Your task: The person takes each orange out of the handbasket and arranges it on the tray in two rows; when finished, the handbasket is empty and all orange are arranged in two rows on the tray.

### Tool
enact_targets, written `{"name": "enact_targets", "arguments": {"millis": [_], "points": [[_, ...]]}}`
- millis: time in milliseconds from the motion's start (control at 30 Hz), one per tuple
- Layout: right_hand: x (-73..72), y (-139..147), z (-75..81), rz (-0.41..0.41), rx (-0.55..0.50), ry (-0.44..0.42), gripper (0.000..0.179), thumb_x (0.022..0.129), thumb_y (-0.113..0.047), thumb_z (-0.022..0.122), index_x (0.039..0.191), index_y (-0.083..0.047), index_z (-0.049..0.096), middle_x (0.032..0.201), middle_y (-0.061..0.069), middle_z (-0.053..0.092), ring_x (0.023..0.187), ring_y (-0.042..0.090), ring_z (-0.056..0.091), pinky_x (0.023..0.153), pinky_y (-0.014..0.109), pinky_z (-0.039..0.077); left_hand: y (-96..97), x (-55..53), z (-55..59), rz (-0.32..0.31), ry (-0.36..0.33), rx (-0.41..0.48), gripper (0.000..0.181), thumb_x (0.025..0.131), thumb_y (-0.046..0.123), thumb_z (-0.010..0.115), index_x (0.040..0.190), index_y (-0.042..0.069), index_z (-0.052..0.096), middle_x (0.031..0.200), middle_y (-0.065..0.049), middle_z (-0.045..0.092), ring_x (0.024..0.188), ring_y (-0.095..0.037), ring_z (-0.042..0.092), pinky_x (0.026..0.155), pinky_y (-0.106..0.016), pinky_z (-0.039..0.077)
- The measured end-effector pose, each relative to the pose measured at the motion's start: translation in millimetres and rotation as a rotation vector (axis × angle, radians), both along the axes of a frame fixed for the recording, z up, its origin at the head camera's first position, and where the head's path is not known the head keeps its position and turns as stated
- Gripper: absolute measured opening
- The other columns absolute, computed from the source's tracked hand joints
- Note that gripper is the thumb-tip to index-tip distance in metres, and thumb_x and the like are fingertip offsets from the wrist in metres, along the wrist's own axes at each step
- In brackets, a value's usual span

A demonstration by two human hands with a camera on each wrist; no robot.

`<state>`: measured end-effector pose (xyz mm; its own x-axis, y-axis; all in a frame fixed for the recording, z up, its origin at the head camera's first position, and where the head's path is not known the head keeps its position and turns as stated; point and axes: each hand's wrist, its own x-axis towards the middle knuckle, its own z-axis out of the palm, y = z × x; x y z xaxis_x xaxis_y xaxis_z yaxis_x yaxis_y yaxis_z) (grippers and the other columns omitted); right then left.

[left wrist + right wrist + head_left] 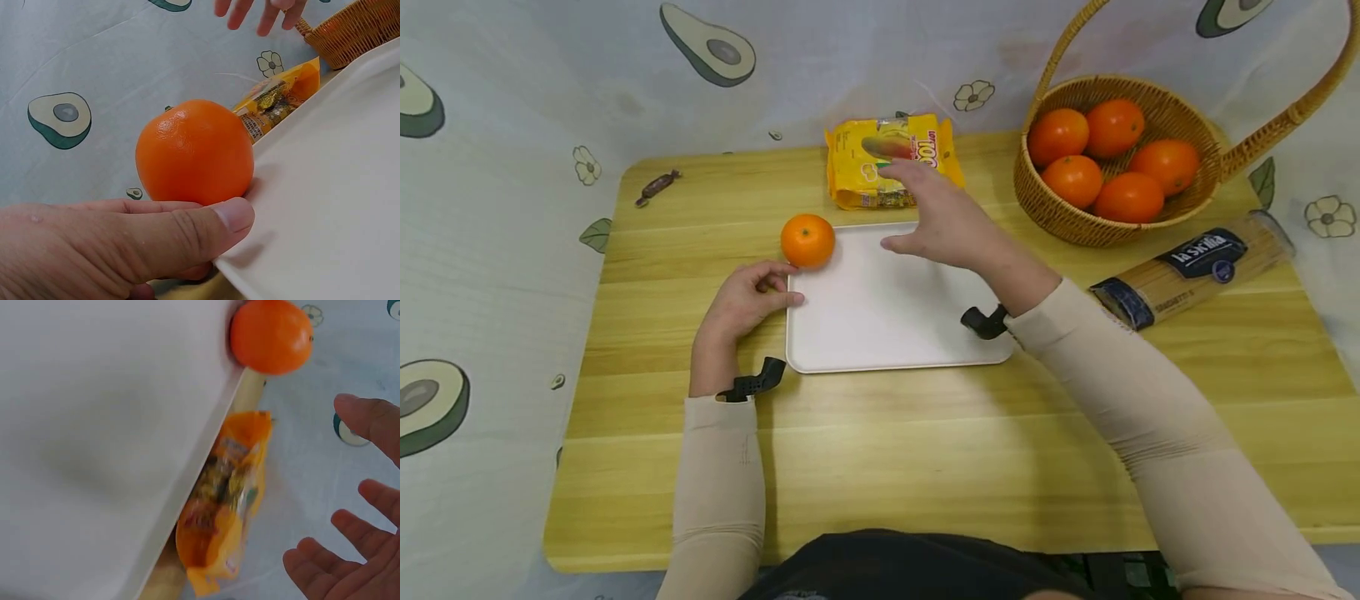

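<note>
A shallow white tray [880,325] lies on the wooden table. At its back left corner sits a round orange fruit [807,242] with a small green stem spot. My left hand [741,304] grips the tray's left edge just in front of the fruit; in the left wrist view the thumb [234,215] lies over the rim. Above the tray's back edge, my right hand [951,221] hovers with thumb and fingers spread and nothing between them. It overlaps a yellow snack package [850,158] in the head view; the package stands right behind the tray.
A wicker basket [1037,208] with several orange-red fruits stands at the back right, its tall handle rising above it. A pack of spaghetti [1187,271] lies at the right. Far left is a small wrapped candy [657,187]. Patterned cloth [865,58] hangs behind the table.
</note>
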<state>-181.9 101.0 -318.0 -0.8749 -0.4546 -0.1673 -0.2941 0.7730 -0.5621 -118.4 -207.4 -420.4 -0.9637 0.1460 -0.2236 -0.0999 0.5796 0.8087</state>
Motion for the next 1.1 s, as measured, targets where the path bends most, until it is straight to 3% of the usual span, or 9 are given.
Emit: {"name": "enact_targets", "arguments": {"millis": [133, 267, 467, 633, 800, 967, 1100], "points": [[-12.1, 42, 17.7, 0.015, 0.11, 0.045, 0.089, 0.089, -0.034, 0.079, 0.161, -0.017, 0.03, 0.17, 0.01, 0.023, 0.155, 0.037, 0.026, 0.123, 0.058, 0.025, -1.8, 0.6, 0.8, 0.006, -0.012, -0.006, 0.041, 0.088, 0.026, 0.083, 0.123, 0.012, 0.07, 0.094, -0.003, 0.062, 0.086, -0.022, 0.051, 0.076, -0.028, 0.04], [-27.0, 85, 31.7, -0.037, 0.213, 0.072, 0.092, 0.088, -0.036, 0.079, 0.161, -0.012, 0.029, 0.169, 0.018, 0.022, 0.155, 0.042, 0.021, 0.123, 0.061, 0.022, -3.6, 0.6, 1.6, 0.005, -0.017, -0.005, 0.041, 0.088, 0.027, 0.082, 0.124, 0.011, 0.069, 0.096, -0.004, 0.062, 0.086, -0.023, 0.051, 0.076, -0.028, 0.041], [-45.1, 147, 40.6, -0.116, 0.297, 0.021, 0.096, 0.091, -0.039, 0.075, 0.163, -0.006, 0.02, 0.168, 0.025, 0.015, 0.152, 0.051, 0.019, 0.117, 0.07, 0.023, -3.6, 0.2, 1.3, 0.002, -0.022, -0.014, 0.042, 0.089, 0.028, 0.081, 0.125, 0.01, 0.069, 0.096, -0.005, 0.062, 0.087, -0.022, 0.052, 0.077, -0.028, 0.042], [-55.8, 190, 33.5, -0.192, 0.295, -0.028, 0.099, 0.093, -0.045, 0.071, 0.164, -0.007, 0.014, 0.167, 0.03, 0.014, 0.146, 0.058, 0.022, 0.112, 0.075, 0.024, -2.4, 0.4, 0.7, -0.005, -0.014, -0.01, 0.042, 0.089, 0.027, 0.082, 0.124, 0.01, 0.069, 0.096, -0.005, 0.063, 0.086, -0.023, 0.052, 0.076, -0.028, 0.042], [-57.6, 214, 15.6, -0.283, 0.216, -0.127, 0.105, 0.092, -0.052, 0.07, 0.165, -0.014, 0.006, 0.169, 0.026, 0.01, 0.146, 0.059, 0.021, 0.111, 0.076, 0.022, -2.0, -0.2, 0.4, -0.008, 0.002, -0.003, 0.04, 0.088, 0.025, 0.082, 0.123, 0.01, 0.069, 0.094, -0.005, 0.063, 0.085, -0.023, 0.052, 0.074, -0.027, 0.042], [-55.2, 223, -1.4, -0.303, 0.158, -0.173, 0.106, 0.092, -0.051, 0.07, 0.165, -0.013, 0.003, 0.169, 0.025, 0.011, 0.148, 0.058, 0.02, 0.113, 0.074, 0.023, -0.5, -0.5, -0.6, -0.017, 0.004, 0.005, 0.04, 0.088, 0.025, 0.082, 0.123, 0.01, 0.07, 0.093, -0.005, 0.063, 0.083, -0.022, 0.052, 0.073, -0.026, 0.042], [-58.3, 223, -7.4, -0.279, 0.182, -0.17, 0.105, 0.093, -0.052, 0.068, 0.165, -0.011, 0.004, 0.169, 0.025, 0.013, 0.148, 0.057, 0.02, 0.115, 0.073, 0.02, 0.4, -0.7, -0.9, -0.008, -0.004, 0.005, 0.039, 0.088, 0.025, 0.082, 0.123, 0.011, 0.07, 0.093, -0.004, 0.063, 0.083, -0.022, 0.052, 0.073, -0.026, 0.042]]}}
